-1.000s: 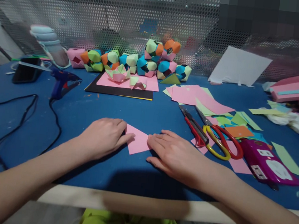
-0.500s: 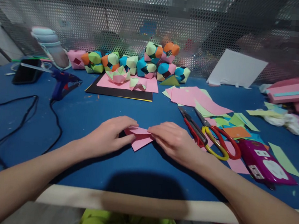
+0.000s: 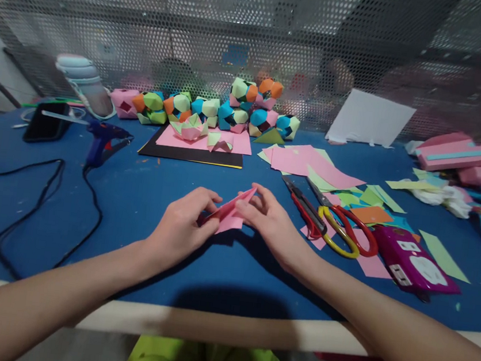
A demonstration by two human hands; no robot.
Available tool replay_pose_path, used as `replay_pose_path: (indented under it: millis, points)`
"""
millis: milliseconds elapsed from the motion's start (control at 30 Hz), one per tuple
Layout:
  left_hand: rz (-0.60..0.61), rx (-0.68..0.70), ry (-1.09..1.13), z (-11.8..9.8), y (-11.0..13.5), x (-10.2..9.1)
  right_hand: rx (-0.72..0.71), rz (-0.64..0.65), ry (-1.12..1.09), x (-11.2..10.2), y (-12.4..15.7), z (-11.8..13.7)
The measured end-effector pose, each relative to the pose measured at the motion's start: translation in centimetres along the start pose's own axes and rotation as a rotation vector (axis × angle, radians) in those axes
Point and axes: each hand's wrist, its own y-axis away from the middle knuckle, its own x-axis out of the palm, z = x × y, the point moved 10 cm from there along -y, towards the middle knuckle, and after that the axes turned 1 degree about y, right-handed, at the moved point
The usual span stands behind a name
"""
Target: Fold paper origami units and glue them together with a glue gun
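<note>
A small piece of folded pink paper is held between my two hands, tilted just above the blue table top. My left hand pinches its left end between thumb and fingers. At the opposite end, my right hand grips the upper right corner, with the thumb on the near face and the fingertips behind. Part of the paper is hidden by the fingers. To the right of my right hand lie scissors with red and yellow handles and a red-handled cutting tool.
Folded paper balls line the back by the perforated metal screen. A glue gun, its cord, a phone and a bottle lie left. Paper scraps and a purple packet are right.
The pink paper has been lifted and turned, its right end now pointing up. My right hand has rotated so its thumb faces me. The view has shifted slightly.
</note>
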Motion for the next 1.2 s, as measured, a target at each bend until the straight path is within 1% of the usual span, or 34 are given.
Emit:
replay_pose_path:
  millis: [67,133,200,233,300,367,467,533,633,700,767,1000,1100,1200]
  points:
    - [-0.008,-0.081,0.056,0.4,0.0,0.0,-0.025,0.025,0.015,0.3,0.2,0.6]
    - [-0.012,-0.235,0.136,1.8,0.0,0.0,-0.023,0.037,0.059,0.2,0.1,0.9]
    - [-0.003,-0.377,0.238,3.5,0.0,0.3,-0.001,0.042,0.158,-0.3,-0.1,0.7]
    - [0.003,-0.419,0.29,4.3,-0.1,0.5,0.002,0.041,0.233,-0.7,-0.3,0.6]
    - [0.021,-0.434,0.364,5.4,-0.4,0.9,-0.03,0.04,0.407,-1.3,-0.8,0.6]
    - [0.057,-0.405,0.362,6.1,-0.7,1.3,-0.101,0.041,0.557,-1.7,-1.1,0.8]
    - [0.118,-0.333,0.272,6.4,-0.8,1.7,-0.222,0.071,0.652,-1.5,-1.2,1.1]
    - [0.169,-0.284,0.224,6.1,-0.8,1.9,-0.255,0.094,0.646,-1.3,-1.2,1.1]
    - [0.269,-0.214,0.165,5.3,-0.7,2.3,-0.252,0.127,0.656,-1.3,-1.2,1.1]
    - [0.322,-0.17,0.112,4.7,-0.7,2.4,-0.268,0.155,0.703,-1.2,-1.2,1.2]
    - [0.358,-0.131,0.061,4.4,-0.7,2.4,-0.317,0.175,0.761,-1.1,-1.0,1.4]
    - [0.49,-0.005,-0.087,3.9,-0.8,2.6,-0.572,0.298,0.831,0.3,0.2,2.1]
    - [0.531,0.06,-0.074,3.5,-0.8,2.6,-0.714,0.401,0.827,1.2,1.2,2.3]
    - [0.554,0.081,-0.056,3.5,-0.7,2.6,-0.839,0.48,0.796,1.8,2.1,2.5]
